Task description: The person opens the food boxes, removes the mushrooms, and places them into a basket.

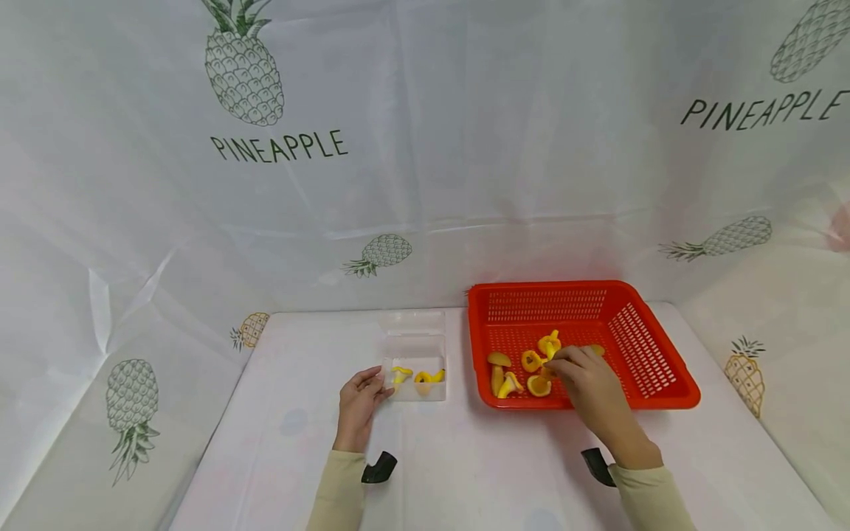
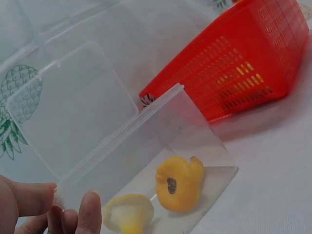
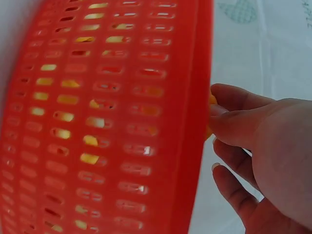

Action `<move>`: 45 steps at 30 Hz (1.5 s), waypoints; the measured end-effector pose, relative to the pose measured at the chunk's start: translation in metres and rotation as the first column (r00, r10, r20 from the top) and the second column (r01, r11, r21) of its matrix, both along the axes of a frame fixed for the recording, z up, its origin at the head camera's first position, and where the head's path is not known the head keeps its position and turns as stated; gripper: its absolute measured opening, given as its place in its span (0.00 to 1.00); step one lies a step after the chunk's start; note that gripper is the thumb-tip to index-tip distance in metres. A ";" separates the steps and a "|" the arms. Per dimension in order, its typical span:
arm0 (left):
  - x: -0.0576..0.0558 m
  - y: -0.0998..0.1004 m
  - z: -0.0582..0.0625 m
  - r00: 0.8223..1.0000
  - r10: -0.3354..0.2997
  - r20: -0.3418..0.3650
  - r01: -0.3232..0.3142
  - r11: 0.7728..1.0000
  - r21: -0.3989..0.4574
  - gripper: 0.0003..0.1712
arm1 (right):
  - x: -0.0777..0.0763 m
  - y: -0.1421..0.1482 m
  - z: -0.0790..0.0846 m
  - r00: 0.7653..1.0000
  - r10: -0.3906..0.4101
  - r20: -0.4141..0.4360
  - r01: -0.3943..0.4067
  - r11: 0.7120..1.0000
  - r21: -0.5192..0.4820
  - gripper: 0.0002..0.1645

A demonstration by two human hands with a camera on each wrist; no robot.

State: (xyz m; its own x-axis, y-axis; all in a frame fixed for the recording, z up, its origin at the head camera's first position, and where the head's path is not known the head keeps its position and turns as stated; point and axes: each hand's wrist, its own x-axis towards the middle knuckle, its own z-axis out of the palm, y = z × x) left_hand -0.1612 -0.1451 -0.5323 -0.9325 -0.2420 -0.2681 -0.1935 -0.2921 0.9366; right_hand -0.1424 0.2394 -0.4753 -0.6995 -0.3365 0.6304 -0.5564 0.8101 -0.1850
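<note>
My left hand [image 1: 358,405] grips the near left edge of a small clear plastic box [image 1: 433,363], thumb and fingers on its rim. The box lid stands open at the back. Inside lie a pale yellow mushroom [image 2: 129,213] and an orange-yellow mushroom [image 2: 179,187]. Over the red basket [image 1: 483,369], my right hand [image 1: 594,391] pinches a yellow mushroom [image 3: 212,100] between thumb and fingertips, mostly hidden behind the basket rim in the right wrist view. Several yellow mushrooms lie in the basket, with a brown-capped mushroom [image 1: 498,369] at its left side.
The box stands left of the basket on a table with a white cloth [image 1: 465,472]. Behind and beside the table hangs a white sheet [image 1: 432,162] printed with pineapples. A dark curved piece [image 1: 380,467] sits at the left wrist, another [image 1: 598,467] at the right.
</note>
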 end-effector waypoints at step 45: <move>0.001 0.001 0.003 1.000 0.005 -0.016 -0.005 1.000 -0.002 0.20 | -0.016 -0.147 -0.015 0.949 0.285 0.132 -0.288 0.958 -0.001 0.16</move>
State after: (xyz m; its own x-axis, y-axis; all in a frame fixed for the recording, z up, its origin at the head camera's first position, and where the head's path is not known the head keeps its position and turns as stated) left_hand -0.1599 -0.1436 -0.5290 -0.9353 -0.2475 -0.2527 -0.1769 -0.2913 0.9401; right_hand -0.1585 0.0929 -0.4900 -0.6471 -0.5452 0.5329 -0.7379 0.6237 -0.2578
